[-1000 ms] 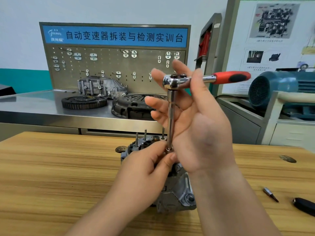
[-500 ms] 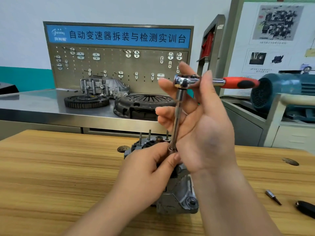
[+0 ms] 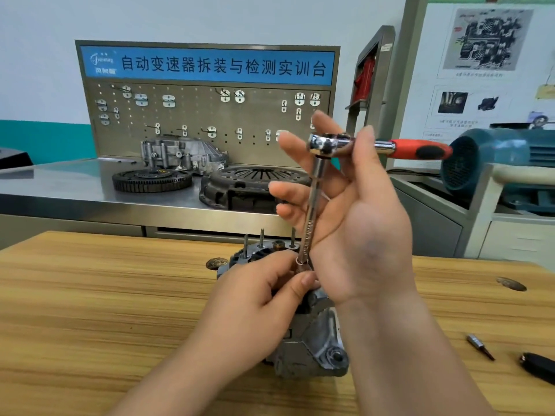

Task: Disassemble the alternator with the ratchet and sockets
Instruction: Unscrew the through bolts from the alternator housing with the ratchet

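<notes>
Right hand (image 3: 360, 235) pinching ratchet (image 3: 330, 144) head, left hand (image 3: 255, 310) pinching extension (image 3: 312, 211) base

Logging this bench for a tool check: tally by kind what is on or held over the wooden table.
Ratchet with extension bar: 1
Alternator: 1
Small loose bit: 1
Black object at the right edge, kind unclear: 1
Total: 4
</notes>
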`<control>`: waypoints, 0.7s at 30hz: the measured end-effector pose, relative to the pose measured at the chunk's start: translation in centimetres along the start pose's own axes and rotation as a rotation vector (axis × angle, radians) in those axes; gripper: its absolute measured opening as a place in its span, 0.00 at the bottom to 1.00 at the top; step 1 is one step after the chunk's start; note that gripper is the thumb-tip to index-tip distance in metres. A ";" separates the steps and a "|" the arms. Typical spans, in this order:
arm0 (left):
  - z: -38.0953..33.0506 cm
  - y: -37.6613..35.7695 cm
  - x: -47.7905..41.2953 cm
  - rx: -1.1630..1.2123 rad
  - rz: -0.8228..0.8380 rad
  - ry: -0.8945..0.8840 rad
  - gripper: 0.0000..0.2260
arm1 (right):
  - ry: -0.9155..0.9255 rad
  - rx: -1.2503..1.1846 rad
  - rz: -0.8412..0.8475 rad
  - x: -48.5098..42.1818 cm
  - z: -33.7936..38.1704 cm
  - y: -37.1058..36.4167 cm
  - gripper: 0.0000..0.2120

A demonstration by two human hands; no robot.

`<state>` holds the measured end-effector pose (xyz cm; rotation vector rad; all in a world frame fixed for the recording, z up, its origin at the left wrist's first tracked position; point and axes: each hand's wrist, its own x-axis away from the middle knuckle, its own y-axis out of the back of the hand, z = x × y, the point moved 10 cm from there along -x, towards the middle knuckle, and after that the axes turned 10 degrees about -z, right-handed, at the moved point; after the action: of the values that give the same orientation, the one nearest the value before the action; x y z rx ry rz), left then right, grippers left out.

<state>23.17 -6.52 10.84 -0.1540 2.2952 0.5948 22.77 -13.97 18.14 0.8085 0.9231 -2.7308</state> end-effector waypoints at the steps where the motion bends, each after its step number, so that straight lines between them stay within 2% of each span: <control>1: 0.0 0.0 0.0 -0.012 -0.010 0.005 0.10 | 0.035 0.019 -0.003 0.1 0.2 0.0 0.17; 3: 0.2 0.3 0.0 -0.034 -0.049 0.025 0.11 | 0.123 0.063 -0.006 0.2 0.9 -0.2 0.11; 6: 0.1 0.4 0.0 -0.060 -0.080 0.040 0.16 | 0.189 0.091 0.004 0.3 1.4 -0.3 0.12; 9: 0.0 0.4 0.0 -0.039 -0.081 0.029 0.17 | 0.125 0.030 0.019 0.2 0.9 -0.2 0.12; 14: -0.2 0.2 0.2 -0.044 -0.036 0.005 0.08 | 0.028 0.037 0.014 0.0 0.0 0.0 0.23; 18: 0.2 0.3 0.1 -0.058 -0.066 0.050 0.13 | 0.163 0.084 -0.007 0.3 1.0 -0.3 0.12; 21: 0.3 0.5 0.1 -0.056 -0.090 0.059 0.14 | 0.186 0.066 0.006 0.2 1.2 -0.4 0.13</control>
<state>23.21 -5.91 10.77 -0.3044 2.3162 0.6155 21.91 -14.38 19.04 1.0908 0.8641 -2.7296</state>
